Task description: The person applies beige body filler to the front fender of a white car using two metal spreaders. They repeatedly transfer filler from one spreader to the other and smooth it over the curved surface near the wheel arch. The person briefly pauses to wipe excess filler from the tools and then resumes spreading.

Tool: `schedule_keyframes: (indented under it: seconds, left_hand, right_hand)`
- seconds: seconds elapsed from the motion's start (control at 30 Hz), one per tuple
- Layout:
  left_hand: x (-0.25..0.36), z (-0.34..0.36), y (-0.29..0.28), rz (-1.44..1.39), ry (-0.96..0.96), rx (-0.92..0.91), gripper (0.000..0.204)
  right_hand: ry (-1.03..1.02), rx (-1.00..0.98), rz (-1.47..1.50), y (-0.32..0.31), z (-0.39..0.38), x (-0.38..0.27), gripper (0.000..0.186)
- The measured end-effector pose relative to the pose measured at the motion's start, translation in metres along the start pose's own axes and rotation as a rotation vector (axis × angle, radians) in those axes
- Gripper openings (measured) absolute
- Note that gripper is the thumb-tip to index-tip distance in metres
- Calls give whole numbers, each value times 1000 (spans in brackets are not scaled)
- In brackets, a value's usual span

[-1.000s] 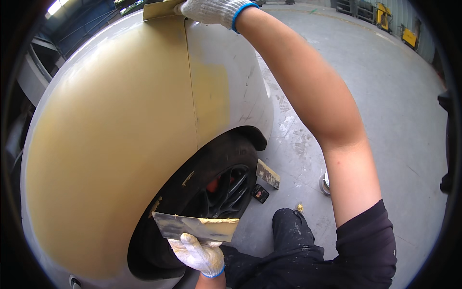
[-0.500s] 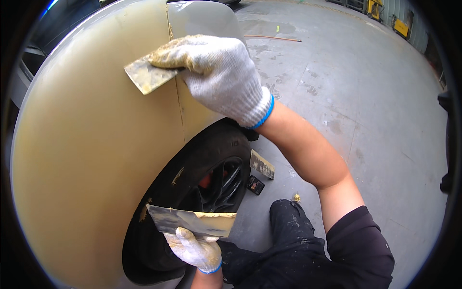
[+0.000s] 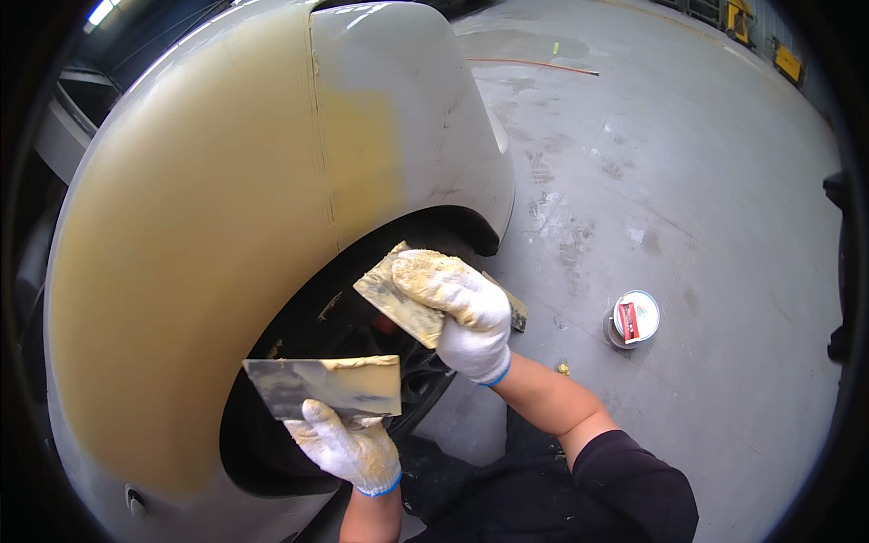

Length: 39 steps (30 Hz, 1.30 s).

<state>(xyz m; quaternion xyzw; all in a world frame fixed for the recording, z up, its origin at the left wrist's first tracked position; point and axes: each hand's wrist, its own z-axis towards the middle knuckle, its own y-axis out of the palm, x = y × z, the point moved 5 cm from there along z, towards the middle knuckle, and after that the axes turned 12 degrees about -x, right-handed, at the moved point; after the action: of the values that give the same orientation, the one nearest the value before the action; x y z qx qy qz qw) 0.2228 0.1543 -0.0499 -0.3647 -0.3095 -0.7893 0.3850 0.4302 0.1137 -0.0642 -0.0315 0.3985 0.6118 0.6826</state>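
Observation:
My left hand (image 3: 348,448), in a stained white glove, holds a wide flat plate (image 3: 299,387) with pale yellow paste along its upper edge, low in front of the wheel arch. My right hand (image 3: 471,317), gloved too, grips a smaller paste-smeared spreader (image 3: 389,303) just above and right of the plate. Both are near the dark tyre (image 3: 272,425), which they partly hide along with the wheel. Behind them curves the car body panel (image 3: 181,226), coated in beige and yellow patches over pale grey, with a thin vertical seam.
On the grey floor (image 3: 724,226) to the right stand a round can (image 3: 637,317) with a red-labelled lid, another spreader (image 3: 517,315) behind my right hand and a small yellow lump (image 3: 563,369). An orange hose (image 3: 534,63) lies farther back; yellow equipment (image 3: 787,63) stands by the far wall.
My right hand came down from the panel's top edge, across the seam, to beside the plate with the spreader. My left hand shifted slightly up and left. The can has come into full view.

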Motion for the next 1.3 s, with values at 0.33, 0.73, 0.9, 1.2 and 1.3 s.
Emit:
schedule_keyframes:
  seconds: [0.33, 0.73, 0.9, 1.2, 1.3]
  left_hand:
    - [5, 9, 10, -72, 75, 84, 37]
    - [10, -13, 23, -27, -85, -24, 42]
    - [1, -4, 5, -77, -95, -17, 39]
    - [-7, 13, 43, -110, 176, 42, 48]
    - [-10, 13, 44, -203, 225, 80, 50]
  right_hand:
    - [-138, -485, -850, -51, 55, -53, 36]
    - [-414, -455, -1371, 65, 367, -136, 32]
    - [-509, -432, -1337, 71, 277, -108, 22]
    - [104, -594, -297, -1, 66, -121, 31]
    - [17, -791, -520, -26, 41, -112, 34]
